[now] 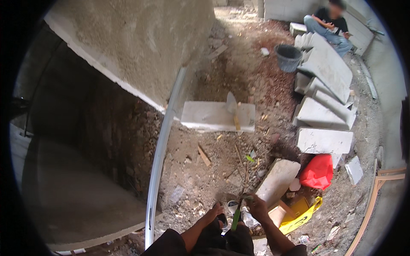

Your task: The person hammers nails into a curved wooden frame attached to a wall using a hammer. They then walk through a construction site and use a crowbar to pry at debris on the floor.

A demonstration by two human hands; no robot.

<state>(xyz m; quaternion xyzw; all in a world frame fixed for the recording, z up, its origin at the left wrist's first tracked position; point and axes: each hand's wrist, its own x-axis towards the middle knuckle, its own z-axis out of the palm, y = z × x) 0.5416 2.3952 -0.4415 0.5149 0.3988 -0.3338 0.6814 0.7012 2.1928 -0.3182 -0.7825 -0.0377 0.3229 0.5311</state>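
Note:
Near the bottom middle, my right hand (257, 208) is closed around the upper end of a slim, dark-and-green tool (236, 219). Its green length slants down toward my legs; the exact kind of tool is unclear. My left hand (212, 214) is held low in front of my left leg, apart from the tool. Its fingers look loosely extended, with nothing visible in them. Farther ahead, a pointed trowel (232, 105) with a yellowish handle lies across a pale block (205, 114). Beside my right hand, a pale slab (278, 181) lies tilted on the rubble.
A long metal straightedge (159, 170) leans against the plastered wall (141, 47) at left. On the right are stacked blocks (326, 113), a dark bucket (288, 64), a red bag (318, 173) and a yellow bag (303, 218). A person (331, 25) sits at the far right.

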